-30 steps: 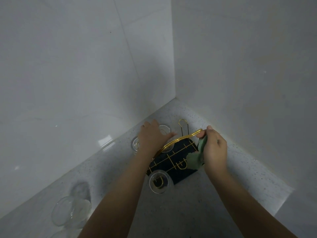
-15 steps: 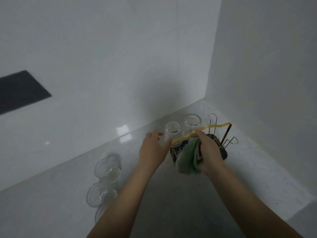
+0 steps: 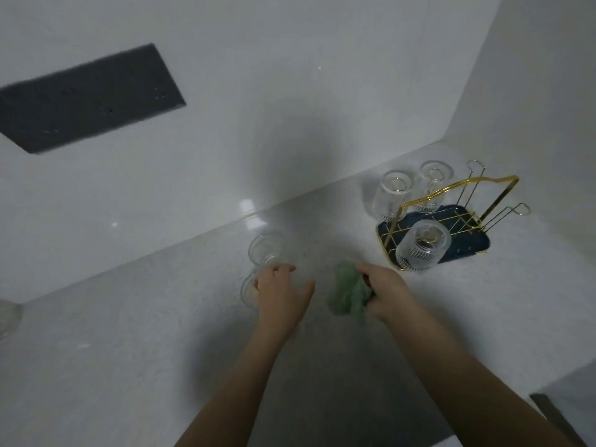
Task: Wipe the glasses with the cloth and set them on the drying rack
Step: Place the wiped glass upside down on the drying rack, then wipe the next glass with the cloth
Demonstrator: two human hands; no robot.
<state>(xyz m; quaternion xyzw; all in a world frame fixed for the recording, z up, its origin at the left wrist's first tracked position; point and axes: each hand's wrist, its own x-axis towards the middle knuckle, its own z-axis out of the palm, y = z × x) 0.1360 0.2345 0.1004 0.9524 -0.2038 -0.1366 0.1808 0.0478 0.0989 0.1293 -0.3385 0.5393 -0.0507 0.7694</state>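
At the far left edge of the speckled counter [image 3: 129,333], well away from the drying rack [image 3: 451,221], part of a clear glass object [image 3: 8,317] shows, cut off by the frame. On the white wall above, far to the left of the rack, sits a dark rectangular panel [image 3: 87,98]. Moving toward the rack, two clear glasses stand on the counter near the wall: the farther glass [image 3: 267,249] is fully seen, and the nearer glass [image 3: 250,290] is partly hidden behind the left hand [image 3: 280,295]. That hand reaches over the nearer glass with fingers loosely spread and slightly bent; whether they touch the glass cannot be told. Between the left hand and the rack, the right hand [image 3: 387,293] grips a bunched green cloth [image 3: 348,293], its fingers curled round the fabric, which hangs out on the side away from the rack. The rack itself stands in the corner of the counter: a gold wire frame with a tall handle on a dark blue tray. Three ribbed glasses sit upside down on its prongs: one at the rack's near corner [image 3: 422,246], closest to the right hand, and two at its far side by the wall, the left one [image 3: 392,198] beside the right one [image 3: 433,185]. Two wire prongs at the rack's right side stand bare.
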